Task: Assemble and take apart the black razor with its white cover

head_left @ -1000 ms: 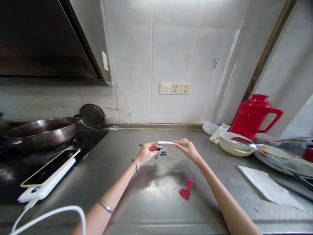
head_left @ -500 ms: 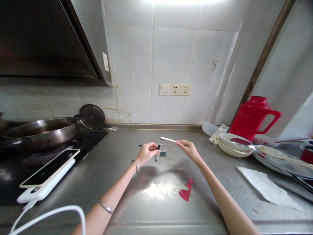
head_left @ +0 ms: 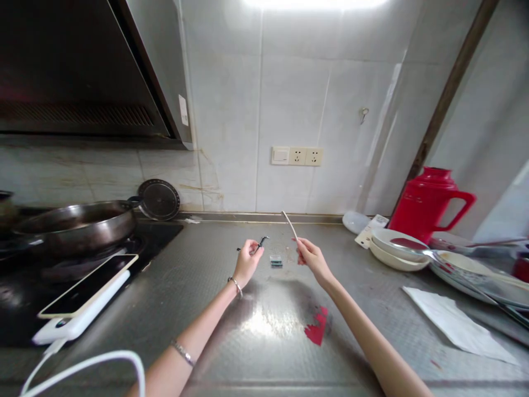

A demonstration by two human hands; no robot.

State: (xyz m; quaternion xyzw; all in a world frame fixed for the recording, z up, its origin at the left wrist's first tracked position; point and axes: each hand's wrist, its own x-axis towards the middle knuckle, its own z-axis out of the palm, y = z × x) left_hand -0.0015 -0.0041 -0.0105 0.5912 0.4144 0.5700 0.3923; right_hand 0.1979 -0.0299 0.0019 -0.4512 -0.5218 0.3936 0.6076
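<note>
Left hand (head_left: 248, 259): clenched in a fingertip grip on the thin dark tool with a silvery bent tip (head_left: 263, 241), above the grey metal desk (head_left: 173, 286).
Right hand (head_left: 311, 256): closed in a pinch on the slender white stick (head_left: 290, 225), slanting away from the fingers, up and to the left, toward the wall.
Gap between hands: well open, with tool and stick apart.
Small flat green-and-clear packet (head_left: 276, 263): lying on the desk between the two hands, touched by neither.
Torn bright-red flat scrap (head_left: 318, 329): flat on the desk, nearer the camera than the packet.
Far left: wide steel frying pan (head_left: 91, 223) on the black glass stove (head_left: 165, 234); in front, black-screened phone with a pale rim (head_left: 88, 285) on top of the white power bank (head_left: 61, 330), with white cable (head_left: 99, 358) plugged in.
Far right: red plastic jug with a loop handle (head_left: 432, 204) behind stacked pale shallow bowls (head_left: 397, 259); folded white paper sheet (head_left: 458, 325) flat on the desk, nearer the camera.
</note>
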